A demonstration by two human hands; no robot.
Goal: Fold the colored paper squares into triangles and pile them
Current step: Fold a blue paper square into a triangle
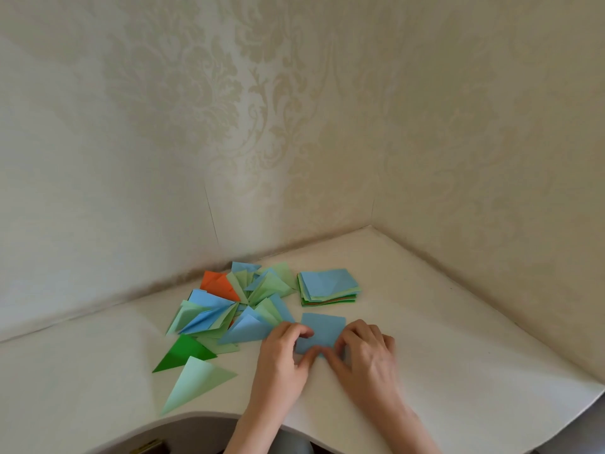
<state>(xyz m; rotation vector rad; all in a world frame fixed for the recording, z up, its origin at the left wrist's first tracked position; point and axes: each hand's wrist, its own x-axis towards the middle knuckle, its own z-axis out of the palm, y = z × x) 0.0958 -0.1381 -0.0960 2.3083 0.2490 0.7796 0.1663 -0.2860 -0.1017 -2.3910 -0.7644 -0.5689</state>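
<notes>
Both hands [327, 352] on blue square [322, 327] (flat)

A white tabletop [458, 355] in a wall corner carries a scatter of folded triangles [229, 309], a stack of squares [329, 286] and one blue square [322, 329].

Both hands — left hand [282, 350], right hand [366, 350] — pinching blue paper square [322, 329], folded triangles [229, 306] beside

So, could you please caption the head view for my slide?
Both hands pinch a blue paper square beside folded triangles.
</notes>
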